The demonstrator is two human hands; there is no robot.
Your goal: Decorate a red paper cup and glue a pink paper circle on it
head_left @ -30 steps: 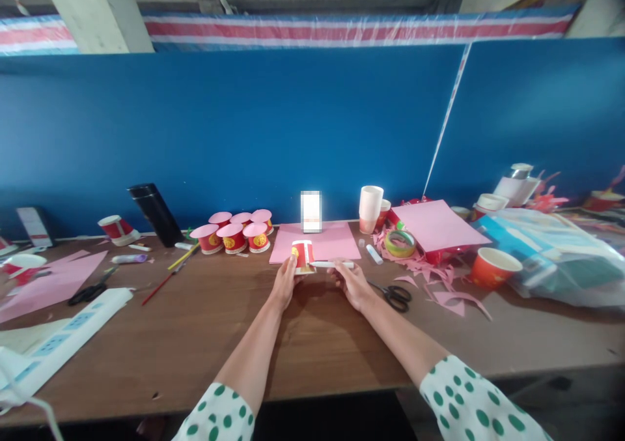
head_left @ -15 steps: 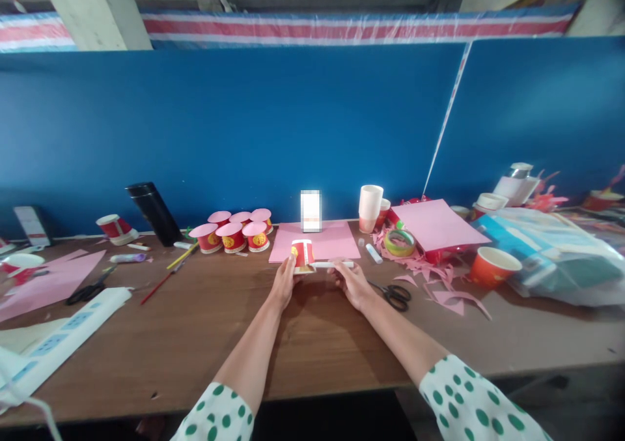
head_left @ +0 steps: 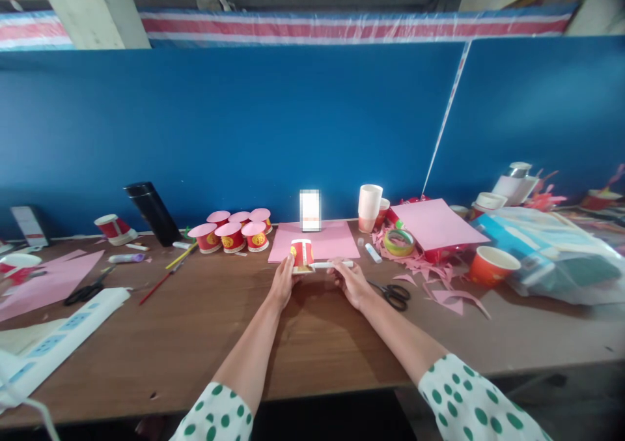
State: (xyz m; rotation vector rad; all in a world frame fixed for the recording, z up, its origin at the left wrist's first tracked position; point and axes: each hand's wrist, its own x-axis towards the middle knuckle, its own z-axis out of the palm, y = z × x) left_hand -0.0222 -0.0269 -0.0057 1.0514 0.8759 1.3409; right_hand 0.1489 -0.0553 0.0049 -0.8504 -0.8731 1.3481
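Note:
A red paper cup (head_left: 303, 255) stands upside down on the near edge of a pink paper sheet (head_left: 329, 240). My left hand (head_left: 283, 282) grips the cup's left side. My right hand (head_left: 352, 282) holds a white marker pen (head_left: 333, 264) lying level, its tip at the foot of the cup. Both hands rest on the brown table (head_left: 303, 337).
Several upturned red cups with pink tops (head_left: 233, 234) stand to the left, beside a black flask (head_left: 151, 213). Black scissors (head_left: 395, 294), a tape roll (head_left: 398, 241), pink scraps, a glue stick (head_left: 374, 253), stacked white cups (head_left: 369, 206) and an orange cup (head_left: 491, 266) lie right. A power strip (head_left: 58, 338) is at the left.

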